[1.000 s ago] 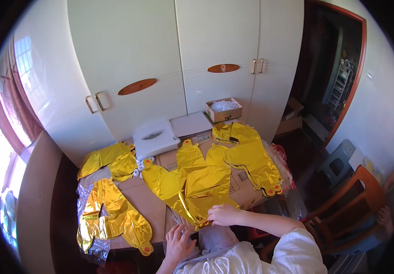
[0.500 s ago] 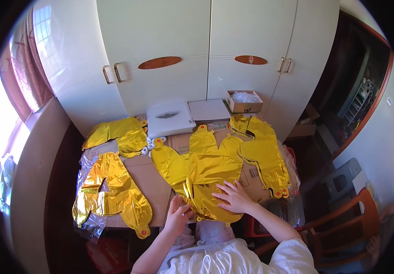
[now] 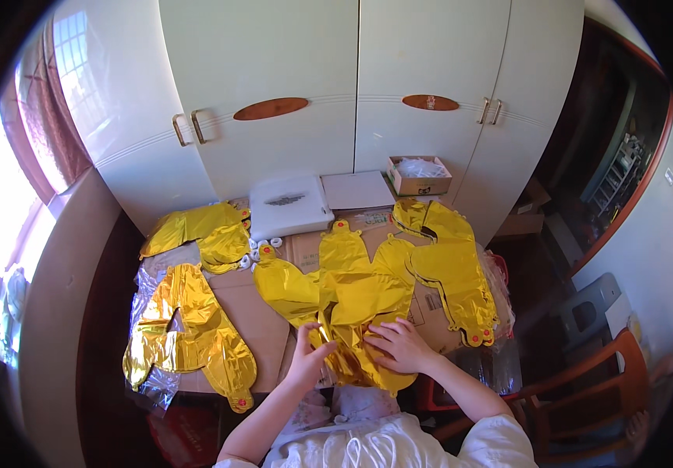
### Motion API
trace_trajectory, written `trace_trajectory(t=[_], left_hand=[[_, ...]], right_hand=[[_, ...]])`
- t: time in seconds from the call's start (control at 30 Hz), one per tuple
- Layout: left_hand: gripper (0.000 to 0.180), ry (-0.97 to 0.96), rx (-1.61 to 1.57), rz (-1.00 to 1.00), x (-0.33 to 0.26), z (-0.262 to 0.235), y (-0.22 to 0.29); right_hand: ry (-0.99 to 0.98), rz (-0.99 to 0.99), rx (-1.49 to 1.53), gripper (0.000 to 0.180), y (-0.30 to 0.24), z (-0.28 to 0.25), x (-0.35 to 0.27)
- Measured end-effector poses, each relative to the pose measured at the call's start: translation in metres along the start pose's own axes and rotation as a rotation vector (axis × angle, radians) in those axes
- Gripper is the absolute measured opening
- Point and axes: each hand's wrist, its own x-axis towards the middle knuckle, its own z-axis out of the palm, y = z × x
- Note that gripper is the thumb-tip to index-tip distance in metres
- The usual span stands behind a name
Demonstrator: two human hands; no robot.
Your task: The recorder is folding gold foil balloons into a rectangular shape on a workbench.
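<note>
A flat, uninflated gold foil balloon [image 3: 360, 292] with rounded lobes lies in front of me at the table's near edge. My left hand [image 3: 309, 357] grips its near left edge between thumb and fingers, and the foil there is creased and lifted. My right hand [image 3: 400, 347] rests on the near right part of the same balloon, fingers spread over the foil. Beside it on the right lies a curved gold foil balloon [image 3: 461, 269]. To the left is another gold foil balloon [image 3: 188, 324] with a hole in its middle, and behind that a folded gold foil balloon [image 3: 200, 230].
Flattened cardboard [image 3: 254, 308] covers the table. Along the back stand a white case [image 3: 289, 214], a pale flat box [image 3: 357, 189] and a small open box [image 3: 420, 181] holding clear plastic. White cabinets [image 3: 274, 54] rise behind. A wooden chair [image 3: 586, 382] stands at right.
My left hand has moved up and right onto the balloon's near edge. The foil between my hands has bunched and lifted, and the right hand has shifted slightly nearer, its fingers less stretched.
</note>
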Motion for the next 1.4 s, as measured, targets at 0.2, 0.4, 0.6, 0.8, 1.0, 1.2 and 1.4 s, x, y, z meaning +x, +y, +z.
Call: trace_trajectory(t=[0.2,0.4,0.6,0.8,1.0,1.2,1.4], left_hand=[[0.045,-0.033,0.345,0.228,0.034,-0.026,-0.022],[0.047,-0.011,0.722,0.272,0.019,-0.023,-0.012],[0.049,-0.081,0.871,0.254,0.004,-0.029,0.028],[0.065,-0.685,1.693,0.192,0.006,-0.037,0.115],[0.067,-1.059,2.023,0.323,-0.015,-0.011,0.152],[0.070,-0.993,2.122,0.263,-0.036,0.003,0.220],[0.075,-0.563,2.320,0.617,0.056,0.008,0.250]], right_hand=[[-0.017,-0.036,-0.027,0.052,-0.020,-0.004,-0.003],[0.019,-0.059,-0.028,0.051,-0.024,-0.001,-0.005],[0.074,-0.107,0.066,0.050,-0.022,0.001,-0.002],[0.213,-0.210,0.147,0.066,-0.028,-0.063,0.050],[0.038,-0.544,0.154,0.107,-0.051,-0.125,0.148],[-0.355,-0.530,0.190,0.063,-0.047,-0.126,0.183],[-0.240,0.211,0.847,0.030,0.026,-0.098,0.168]])
